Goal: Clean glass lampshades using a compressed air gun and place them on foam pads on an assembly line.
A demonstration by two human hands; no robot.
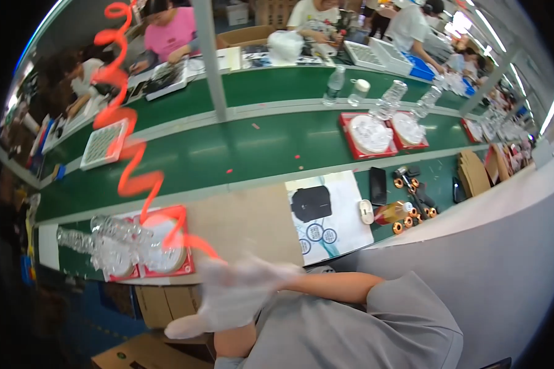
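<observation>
Both my hands wear white gloves and overlap in front of me at the bench's near edge, blurred by motion. My right hand [252, 275] lies across the upper part, its forearm coming in from the right. Below it is my left hand [218, 313], with a gloved thumb or finger pointing left. An orange coiled hose [143, 184] hangs from the upper left and runs down to the gloves; its end is hidden there. Nearest the hands is a brown board [240, 224] on the bench. To its right, a flat black piece [312, 203] rests on a printed white sheet [338, 237].
Red trays with round white pieces and clear plastic stand at left [181, 258] and far right [354, 147]. Right of the sheet are a black phone [377, 186], a drink bottle [391, 213] and several copper-coloured rings [399, 228]. A metal post [212, 67] rises ahead; people work across the bench.
</observation>
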